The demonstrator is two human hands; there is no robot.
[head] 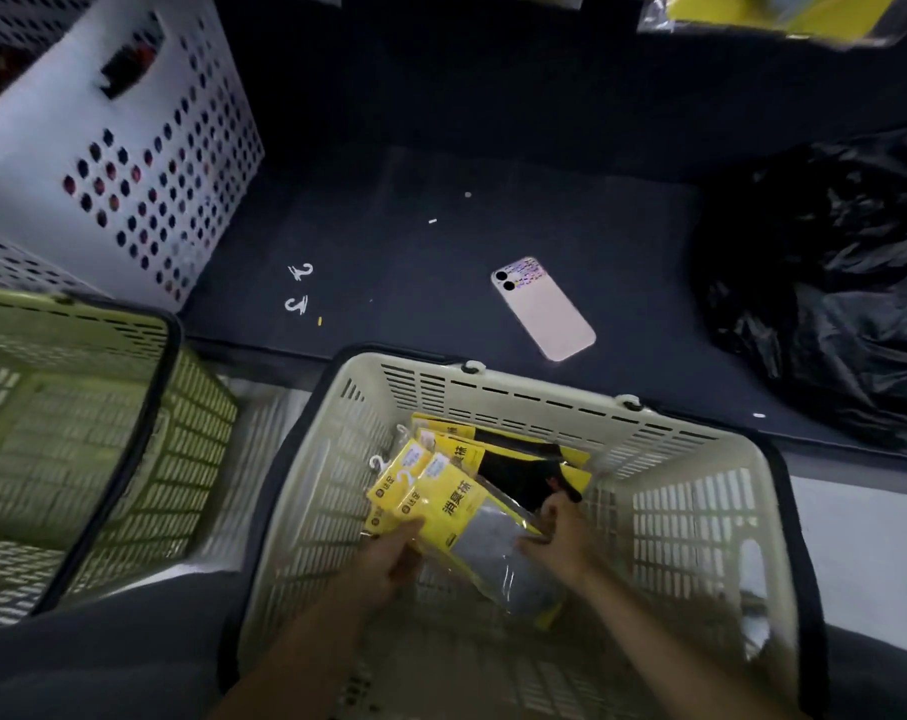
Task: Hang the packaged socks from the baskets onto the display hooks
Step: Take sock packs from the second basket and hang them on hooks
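Inside the basket (544, 402), a sock pack (459, 511) is gripped at its left edge by the left hand (394, 558), at its right by the right hand (560, 537).

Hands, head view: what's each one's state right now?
Left hand: grips the yellow sock packs by a corner.
Right hand: fingers curled on the grey-sock pack edge, holding it.

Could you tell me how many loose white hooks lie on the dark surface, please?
2: farther hook and nearer hook, both left of the phone; more may be hidden.
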